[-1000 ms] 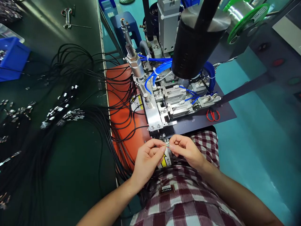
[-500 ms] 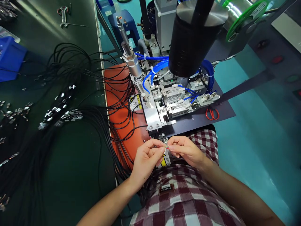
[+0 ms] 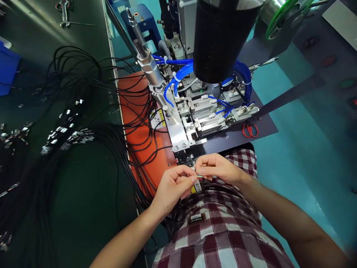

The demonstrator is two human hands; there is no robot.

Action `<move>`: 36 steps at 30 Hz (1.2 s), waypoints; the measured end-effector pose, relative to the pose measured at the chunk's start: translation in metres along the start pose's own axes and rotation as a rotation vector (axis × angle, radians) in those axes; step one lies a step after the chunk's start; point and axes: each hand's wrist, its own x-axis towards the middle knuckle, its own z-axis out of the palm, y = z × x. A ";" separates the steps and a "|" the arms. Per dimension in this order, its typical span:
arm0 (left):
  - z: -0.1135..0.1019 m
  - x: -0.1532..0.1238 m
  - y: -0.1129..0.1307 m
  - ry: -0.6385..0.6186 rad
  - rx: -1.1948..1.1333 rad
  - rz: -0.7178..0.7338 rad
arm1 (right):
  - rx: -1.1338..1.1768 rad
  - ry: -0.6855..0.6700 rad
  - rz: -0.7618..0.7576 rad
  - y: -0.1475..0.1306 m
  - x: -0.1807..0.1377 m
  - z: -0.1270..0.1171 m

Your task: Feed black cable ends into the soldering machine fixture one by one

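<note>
My left hand (image 3: 174, 186) and my right hand (image 3: 216, 169) meet fingertip to fingertip just in front of the machine's metal fixture (image 3: 184, 134). Both pinch the stripped end of a thin cable, whose short coloured wires (image 3: 199, 176) show red and green between the fingertips. The cable's black length is hidden under my hands and lap. A yellow warning label (image 3: 196, 187) sits right below the fingers.
Black cables with metal connector ends (image 3: 69, 136) lie in bundles across the green bench and over the orange mat (image 3: 139, 128). Blue air hoses (image 3: 178, 76), a black cylinder (image 3: 223, 37) and a green reel (image 3: 281, 16) rise behind. Red scissors (image 3: 250, 130) lie at right.
The view has tipped so the machine sits higher in frame. My hands stay pinched together on the wire ends, the right hand shifted slightly up over the left.
</note>
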 end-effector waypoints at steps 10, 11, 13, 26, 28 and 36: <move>0.004 0.003 -0.001 0.163 -0.052 0.064 | -0.312 0.315 -0.145 0.000 -0.010 0.015; 0.004 0.003 -0.001 0.167 -0.056 0.069 | -0.324 0.329 -0.147 0.002 -0.010 0.017; 0.004 0.003 -0.003 0.172 -0.066 0.080 | -0.315 0.337 -0.147 0.006 -0.010 0.022; 0.005 0.000 -0.009 0.160 -0.078 0.124 | -0.308 0.457 -0.192 0.009 -0.011 0.032; 0.005 -0.001 -0.010 0.161 -0.062 0.129 | -0.317 0.471 -0.206 0.009 -0.010 0.032; 0.006 0.001 -0.006 0.119 0.006 0.083 | -0.359 0.458 -0.201 0.012 -0.011 0.031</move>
